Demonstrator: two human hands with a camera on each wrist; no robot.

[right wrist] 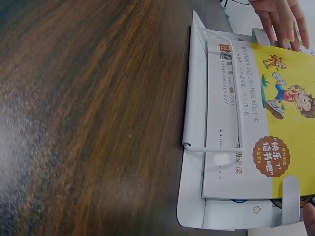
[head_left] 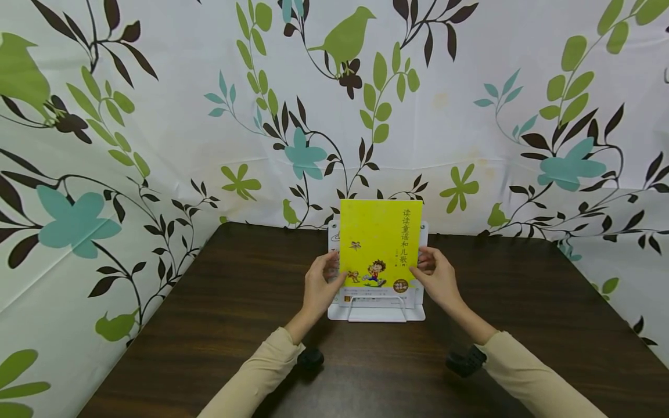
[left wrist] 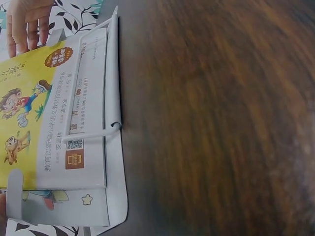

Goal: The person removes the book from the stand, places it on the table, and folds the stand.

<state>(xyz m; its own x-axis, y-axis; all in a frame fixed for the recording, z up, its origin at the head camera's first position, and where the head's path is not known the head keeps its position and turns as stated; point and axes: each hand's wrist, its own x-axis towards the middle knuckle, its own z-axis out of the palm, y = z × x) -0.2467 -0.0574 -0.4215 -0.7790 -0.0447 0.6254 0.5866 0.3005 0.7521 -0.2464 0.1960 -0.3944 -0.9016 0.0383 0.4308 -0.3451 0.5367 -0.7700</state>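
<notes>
A yellow-covered children's book with a cartoon running boy leans upright on a white book stand. My left hand holds the book's left edge, thumb at the lower cover and fingers bent beside it. At the right edge, my right hand does the same, with the thumb tip over the cover. A wire bar crosses the book's white lower strip. In the right wrist view, a white page clip overlaps the cover near my right thumb. Some fingertips are hidden behind the book's edges.
The stand rests near the back of a dark wooden table. Behind it hangs a white cloth printed with leaves, birds and flowers. Dark devices sit at both wrists, by the light sleeves.
</notes>
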